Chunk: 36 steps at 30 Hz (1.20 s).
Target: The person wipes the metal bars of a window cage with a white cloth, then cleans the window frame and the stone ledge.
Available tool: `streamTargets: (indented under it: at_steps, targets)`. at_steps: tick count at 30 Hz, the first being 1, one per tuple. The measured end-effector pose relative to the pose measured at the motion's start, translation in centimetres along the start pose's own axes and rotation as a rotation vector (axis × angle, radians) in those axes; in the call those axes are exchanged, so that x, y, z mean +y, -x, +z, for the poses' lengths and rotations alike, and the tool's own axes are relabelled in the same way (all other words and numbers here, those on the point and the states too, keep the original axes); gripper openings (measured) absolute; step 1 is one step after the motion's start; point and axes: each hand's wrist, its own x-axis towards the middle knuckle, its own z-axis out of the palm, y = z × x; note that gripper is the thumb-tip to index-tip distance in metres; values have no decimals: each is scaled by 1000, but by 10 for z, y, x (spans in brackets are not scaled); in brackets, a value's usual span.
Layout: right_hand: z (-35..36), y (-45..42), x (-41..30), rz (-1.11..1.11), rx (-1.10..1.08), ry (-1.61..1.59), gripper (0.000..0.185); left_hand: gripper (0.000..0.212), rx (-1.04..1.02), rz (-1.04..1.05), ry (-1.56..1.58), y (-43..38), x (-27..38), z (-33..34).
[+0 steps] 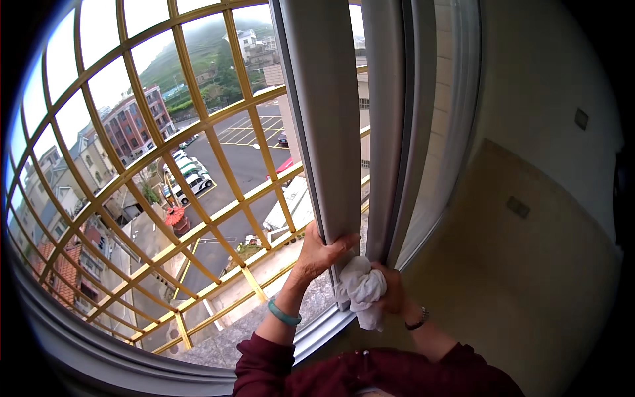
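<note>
My left hand (pixel 322 253) grips the grey sliding window sash frame (pixel 327 124) near its lower end, with the thumb across its inner face. Just to the right and a little lower, my right hand (pixel 392 290) holds a crumpled white cloth (pixel 363 285). The cloth lies against the lower part of the sash, above the window track (pixel 325 330), and hides some of the frame there. A second upright frame (pixel 384 134) stands to the right of the first. My right fingers are partly hidden by the cloth.
Outside the window opening are golden metal security bars (pixel 198 124) and a stone ledge (pixel 213 342). Beyond and below lie a parking area with vehicles, buildings and a green hillside. Inside, at right, is a wall (pixel 540 89) with two small wall plates (pixel 581 119).
</note>
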Motion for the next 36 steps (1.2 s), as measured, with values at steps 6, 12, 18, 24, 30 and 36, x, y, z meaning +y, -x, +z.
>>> streamTargets:
  at_steps: [6, 12, 18, 24, 30, 36]
  targets:
    - [11, -3, -22, 112, 26, 2, 43, 28, 20, 12, -100, 29, 4, -23]
    - [9, -9, -11, 142, 75, -34, 45, 29, 87, 8, -76, 37, 3, -36]
    - [10, -4, 0, 192, 55, 56, 47, 22, 151, 38, 12, 62, 6, -52]
    - [13, 1, -6, 152, 129, 90, 43, 43, 122, 44, -105, 97, 4, -89]
    - [17, 6, 10, 155, 126, 60, 46, 70, 170, 120, -132, 127, 12, -114]
    - [11, 25, 28, 356, 60, -98, 40, 73, 148, 188, -272, 152, 15, -138]
